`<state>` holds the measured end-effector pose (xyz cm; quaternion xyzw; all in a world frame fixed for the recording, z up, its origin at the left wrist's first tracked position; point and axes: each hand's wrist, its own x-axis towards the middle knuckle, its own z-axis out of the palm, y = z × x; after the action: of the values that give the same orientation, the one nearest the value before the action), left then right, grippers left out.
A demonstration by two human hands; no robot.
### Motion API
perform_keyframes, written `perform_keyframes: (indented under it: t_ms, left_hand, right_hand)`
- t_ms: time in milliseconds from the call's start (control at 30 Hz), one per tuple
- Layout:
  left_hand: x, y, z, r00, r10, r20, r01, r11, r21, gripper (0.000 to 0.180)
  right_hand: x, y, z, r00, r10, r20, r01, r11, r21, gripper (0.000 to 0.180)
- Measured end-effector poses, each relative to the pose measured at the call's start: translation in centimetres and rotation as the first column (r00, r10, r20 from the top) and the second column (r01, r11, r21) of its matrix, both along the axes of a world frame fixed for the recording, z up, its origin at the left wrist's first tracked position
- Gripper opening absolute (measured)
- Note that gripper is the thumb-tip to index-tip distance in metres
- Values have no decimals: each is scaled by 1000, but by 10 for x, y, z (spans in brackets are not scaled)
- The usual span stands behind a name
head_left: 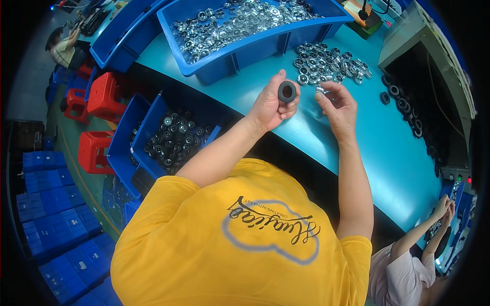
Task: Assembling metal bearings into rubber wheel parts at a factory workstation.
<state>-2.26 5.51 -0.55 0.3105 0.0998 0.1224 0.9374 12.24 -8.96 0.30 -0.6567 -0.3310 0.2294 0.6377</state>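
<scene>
My left hand (269, 108) is closed round a black rubber ring (281, 93), its round opening turned up toward me. To its right, my right hand (339, 106) pinches a small silver wheel hub (320, 90) between thumb and fingers. Ring and hub are apart, both held above the turquoise table (306, 132). Just beyond my right hand lies a loose pile of shiny silver hubs (326, 64). Fingers partly cover the hub that I hold.
A large blue bin (260, 55) full of silver hubs stands at the back. Black rings (403, 105) lie along a machine housing (426, 35) on the right. Blue crates (140, 153) of black-rimmed wheels and red stools (106, 97) stand left. A co-worker's hands (445, 209) show lower right.
</scene>
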Motion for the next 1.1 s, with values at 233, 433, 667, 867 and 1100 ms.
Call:
perform_keyframes:
  t_ms: [233, 433, 667, 867, 1100]
  left_hand:
    - [0, -2, 5, 1000, 17, -25, -16, 999, 51, 52]
    - [-1, -3, 11, 1000, 1, 22, -2, 999, 46, 45]
    - [0, -5, 7, 1000, 16, 13, -17, 996, 88, 44]
    - [-1, -8, 9, 999, 28, 15, -30, 990, 141, 38]
    - [0, -7, 5, 999, 34, 23, -36, 993, 117, 36]
  right_hand:
    - [0, -1, 1, 1000, 13, -7, -14, 1000, -4, 29]
    - [-2, 0, 4, 1000, 14, -7, -14, 1000, 12, 28]
    - [-2, 0, 3, 1000, 17, -8, -16, 1000, 11, 28]
    - [-2, 0, 3, 1000, 23, -3, -23, 1000, 10, 28]
    - [-1, -1, 1, 1000, 19, 12, -18, 1000, -2, 27]
